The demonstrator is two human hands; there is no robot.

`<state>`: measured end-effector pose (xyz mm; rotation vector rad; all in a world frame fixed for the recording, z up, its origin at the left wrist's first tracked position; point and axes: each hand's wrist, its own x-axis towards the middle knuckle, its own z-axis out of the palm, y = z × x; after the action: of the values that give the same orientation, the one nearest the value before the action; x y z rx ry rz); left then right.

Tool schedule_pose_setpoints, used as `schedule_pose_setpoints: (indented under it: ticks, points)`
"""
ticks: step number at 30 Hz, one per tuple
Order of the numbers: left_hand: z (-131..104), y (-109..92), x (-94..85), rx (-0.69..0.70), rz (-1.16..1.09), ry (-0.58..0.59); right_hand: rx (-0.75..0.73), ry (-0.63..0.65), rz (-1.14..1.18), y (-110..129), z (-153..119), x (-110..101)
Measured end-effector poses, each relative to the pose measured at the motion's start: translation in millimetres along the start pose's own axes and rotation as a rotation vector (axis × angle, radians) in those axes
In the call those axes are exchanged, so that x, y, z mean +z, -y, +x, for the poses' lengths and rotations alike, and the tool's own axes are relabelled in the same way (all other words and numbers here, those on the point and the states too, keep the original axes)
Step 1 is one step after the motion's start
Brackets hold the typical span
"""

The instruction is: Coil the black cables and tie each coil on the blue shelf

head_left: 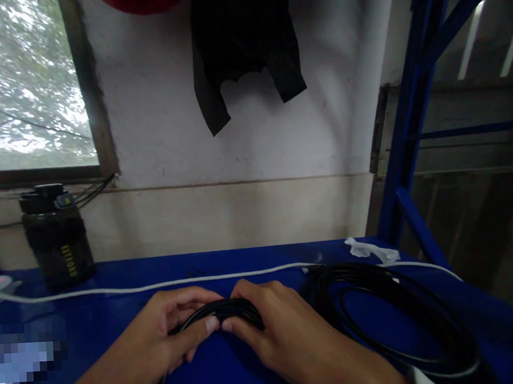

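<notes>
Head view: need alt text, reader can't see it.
A left hand and a right hand grip a black cable bundle above a blue tabletop. A larger black cable coil lies at right; behind run a white cord and, at left, stands a dark water bottle.

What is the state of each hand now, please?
Left hand: closed, holding the black cable bundle.
Right hand: closed, holding the same bundle beside it.
</notes>
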<state>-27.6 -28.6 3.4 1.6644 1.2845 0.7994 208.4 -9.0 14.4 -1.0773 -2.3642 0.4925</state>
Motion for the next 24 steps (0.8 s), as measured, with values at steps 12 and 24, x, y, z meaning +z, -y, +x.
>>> schedule_pose_setpoints:
  ticks: [12, 24]
  points:
    - [8, 11, -25.8, 0.111, 0.318, -0.457, -0.032, -0.192, -0.032, -17, 15, 8]
    - [5, 15, -59.9, 0.119, 0.342, -0.785, -0.039, -0.398, 0.029, -17, 22, -5]
